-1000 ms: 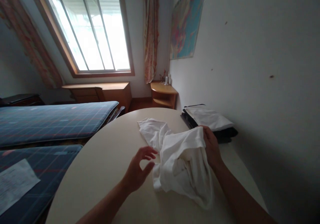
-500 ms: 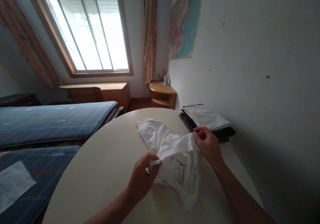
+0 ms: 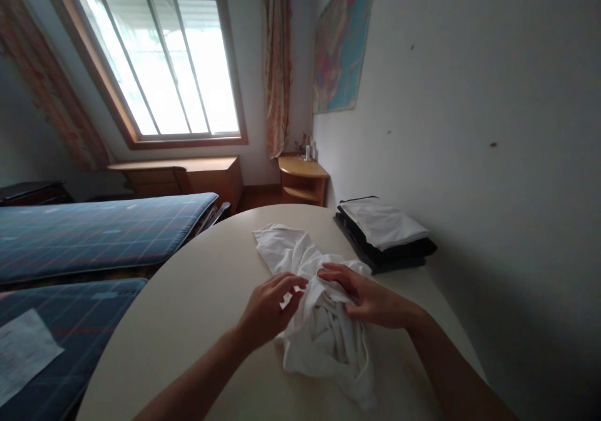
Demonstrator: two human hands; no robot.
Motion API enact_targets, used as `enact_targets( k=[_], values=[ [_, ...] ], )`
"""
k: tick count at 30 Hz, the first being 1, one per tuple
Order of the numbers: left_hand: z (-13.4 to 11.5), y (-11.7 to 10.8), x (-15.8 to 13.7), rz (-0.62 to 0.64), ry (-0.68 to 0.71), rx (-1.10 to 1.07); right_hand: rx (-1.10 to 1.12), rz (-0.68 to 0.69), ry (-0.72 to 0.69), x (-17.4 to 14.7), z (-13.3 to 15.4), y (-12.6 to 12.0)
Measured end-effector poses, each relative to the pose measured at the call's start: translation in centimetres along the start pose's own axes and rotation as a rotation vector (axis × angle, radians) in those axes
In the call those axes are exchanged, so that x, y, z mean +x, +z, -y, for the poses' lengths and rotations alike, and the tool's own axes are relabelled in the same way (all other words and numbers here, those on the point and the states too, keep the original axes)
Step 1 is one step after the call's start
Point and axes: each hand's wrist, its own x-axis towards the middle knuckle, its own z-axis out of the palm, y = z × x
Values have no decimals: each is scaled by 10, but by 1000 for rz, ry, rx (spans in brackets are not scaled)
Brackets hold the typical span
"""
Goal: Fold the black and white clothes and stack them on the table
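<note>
A crumpled white garment [image 3: 323, 339] lies on the round cream table [image 3: 188, 321], its near part bunched around an opening with loose folds inside. A narrower part of it stretches toward the far left. My left hand [image 3: 272, 305] is at the garment's left edge, thumb and fingers curled in a pinch on the cloth. From the right, my right hand [image 3: 370, 296] grips the upper part of the opening, fingers on top and thumb lower down. The two hands are close together, and the fabric right under the right fingers is partly hidden.
A stack of folded dark and white clothes [image 3: 385, 230] sits at the table's right, near the wall. Left of the table are blue plaid mattresses [image 3: 103, 230], one with a sheet of paper [image 3: 25, 352] on it. A small corner shelf [image 3: 303, 169] stands beyond.
My right hand has moved left and toward me from beside the folded stack, gathering the garment's right side inward. My left hand stays near the left edge. The opening is narrower.
</note>
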Motion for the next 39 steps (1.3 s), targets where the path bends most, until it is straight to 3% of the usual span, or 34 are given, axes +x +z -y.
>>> enact_targets(
  k=[4,8,12,15,22,27,30,33,36,39],
  values=[
    [3,4,39,211,202,119,212,-34,-67,6,-7,1],
    [10,18,58,297,217,213,206,-258,-51,10,-21,-4],
    [14,33,58,397,195,254,-34,-391,-10,10,-25,-6],
    [12,40,56,462,52,342,-279,-411,14,9,-16,-4],
    [13,25,36,337,-380,502,-495,-150,63,5,2,3],
    [20,-6,20,373,-514,554,-544,-37,137,7,-2,18],
    [14,-26,18,387,-532,556,-559,-27,138,8,-3,26],
    [-2,-46,24,291,-502,502,-475,-33,82,10,-4,24],
    [-19,-66,37,145,-405,384,-241,-126,59,13,-11,13],
    [-32,-79,51,15,-238,266,98,-310,106,16,-20,1]
  ],
)
